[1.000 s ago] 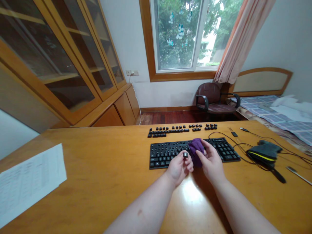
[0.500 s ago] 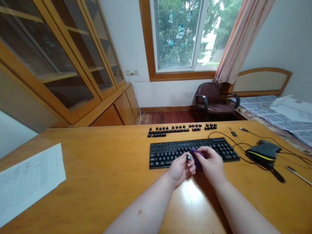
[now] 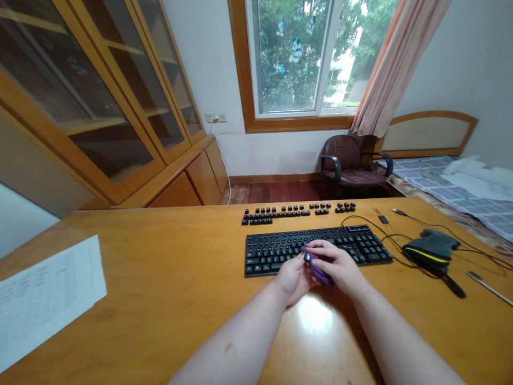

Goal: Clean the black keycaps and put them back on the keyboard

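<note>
My left hand (image 3: 294, 278) is closed on a small black keycap (image 3: 307, 256), held up at its fingertips in front of the keyboard. My right hand (image 3: 334, 264) grips a purple cloth (image 3: 320, 274) and presses it against the keycap, so both hands touch. Behind and partly under them lies the black keyboard (image 3: 266, 248), its middle front hidden by the hands. Loose black keycaps (image 3: 276, 215) stand in rows on the table beyond the keyboard.
Printed sheets (image 3: 52, 299) lie on the wooden table (image 3: 160, 278) at the left. To the right are a grey pouch with a yellow stripe (image 3: 430, 250), a cable (image 3: 425, 219), a small keycap puller (image 3: 382, 218) and a thin brush (image 3: 487, 287). An armchair (image 3: 344, 160) stands beyond the table.
My right hand has moved left with the purple cloth, from beside the keycap onto it. The left hand stays nearly in place, still holding the keycap.
</note>
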Demonstrator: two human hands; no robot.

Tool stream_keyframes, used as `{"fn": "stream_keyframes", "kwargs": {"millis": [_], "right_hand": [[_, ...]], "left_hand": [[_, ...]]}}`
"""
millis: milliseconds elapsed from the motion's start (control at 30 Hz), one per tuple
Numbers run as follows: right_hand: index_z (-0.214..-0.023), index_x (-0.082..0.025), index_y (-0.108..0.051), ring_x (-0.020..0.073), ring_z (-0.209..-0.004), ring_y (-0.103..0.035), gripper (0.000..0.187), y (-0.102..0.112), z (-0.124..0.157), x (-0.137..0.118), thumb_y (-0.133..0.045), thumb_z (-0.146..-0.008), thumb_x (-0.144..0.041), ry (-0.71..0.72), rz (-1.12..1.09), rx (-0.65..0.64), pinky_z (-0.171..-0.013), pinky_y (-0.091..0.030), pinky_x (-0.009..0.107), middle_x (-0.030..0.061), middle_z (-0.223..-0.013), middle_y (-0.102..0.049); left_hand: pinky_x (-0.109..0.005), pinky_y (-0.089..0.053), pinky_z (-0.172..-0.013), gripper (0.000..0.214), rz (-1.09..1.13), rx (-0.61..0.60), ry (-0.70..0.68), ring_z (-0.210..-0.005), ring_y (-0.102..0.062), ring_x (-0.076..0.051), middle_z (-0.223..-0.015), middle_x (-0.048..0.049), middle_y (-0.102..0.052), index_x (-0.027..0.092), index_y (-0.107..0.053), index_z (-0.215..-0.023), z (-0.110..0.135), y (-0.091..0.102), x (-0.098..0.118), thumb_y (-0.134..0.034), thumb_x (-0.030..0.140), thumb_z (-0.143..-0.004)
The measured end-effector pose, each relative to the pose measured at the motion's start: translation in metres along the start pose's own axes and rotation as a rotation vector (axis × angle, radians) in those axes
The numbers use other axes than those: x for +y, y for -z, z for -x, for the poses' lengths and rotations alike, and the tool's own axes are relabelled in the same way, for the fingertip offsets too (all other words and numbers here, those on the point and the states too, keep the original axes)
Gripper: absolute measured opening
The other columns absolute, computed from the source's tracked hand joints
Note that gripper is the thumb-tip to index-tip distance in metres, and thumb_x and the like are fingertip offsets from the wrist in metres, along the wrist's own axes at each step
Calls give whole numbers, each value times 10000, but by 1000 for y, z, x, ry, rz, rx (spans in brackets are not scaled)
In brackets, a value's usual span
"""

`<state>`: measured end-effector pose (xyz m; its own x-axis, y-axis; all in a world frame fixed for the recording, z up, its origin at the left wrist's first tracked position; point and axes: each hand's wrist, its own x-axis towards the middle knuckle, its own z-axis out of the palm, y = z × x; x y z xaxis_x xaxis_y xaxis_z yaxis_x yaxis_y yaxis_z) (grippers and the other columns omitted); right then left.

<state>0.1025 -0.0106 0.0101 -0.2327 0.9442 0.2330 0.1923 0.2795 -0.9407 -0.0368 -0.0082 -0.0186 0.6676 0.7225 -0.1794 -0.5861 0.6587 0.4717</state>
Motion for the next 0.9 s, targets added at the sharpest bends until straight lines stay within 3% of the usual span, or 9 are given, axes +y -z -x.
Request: {"fn": "stream_keyframes", "kwargs": {"millis": [100,333,600,733,900], "right_hand": [[-959,-267,-704,243,-998,-535,303,-4,0,0,-720,-660,-319,9,-3,8,-918,-400,422,68,-1013,-597],[-864,-277,-732,221,-924,-533,290,-10,1,7,-770,-582,-337,-8,-41,105,-869,-413,389,47,-917,-576],[-806,-272,-740,196,-879,-545,239,-7,-1,8,-777,-572,-302,-31,-63,47,-829,-424,352,32,-885,-570],[-704,-239,-743,187,-850,-564,147,-1,-2,3,-764,-588,-326,-65,-108,-13,-817,-442,352,40,-874,-591],[-812,-261,-737,231,-988,-560,255,3,-1,-1,-778,-573,-341,-40,-131,-72,-905,-412,410,65,-1065,-613]], "left_hand": [[-315,-396,-727,324,-20,-55,-25,-723,-566,-157,-892,-75,-615,163,-550,-1050,0,0,-3,-472,399,-843],[-350,-390,-810,363,-50,-100,35,-834,-586,-184,-987,-99,-622,168,-556,-1088,5,-2,1,-458,420,-846],[-313,-387,-735,283,-53,-102,84,-744,-581,-157,-886,-68,-636,176,-562,-1052,9,0,7,-476,350,-846],[-327,-385,-733,203,-55,-131,165,-656,-558,-147,-730,-60,-616,126,-598,-899,12,1,10,-508,290,-819],[-316,-384,-714,191,-68,-126,219,-589,-522,-127,-646,-42,-575,95,-608,-835,13,-3,9,-524,260,-789]]}}
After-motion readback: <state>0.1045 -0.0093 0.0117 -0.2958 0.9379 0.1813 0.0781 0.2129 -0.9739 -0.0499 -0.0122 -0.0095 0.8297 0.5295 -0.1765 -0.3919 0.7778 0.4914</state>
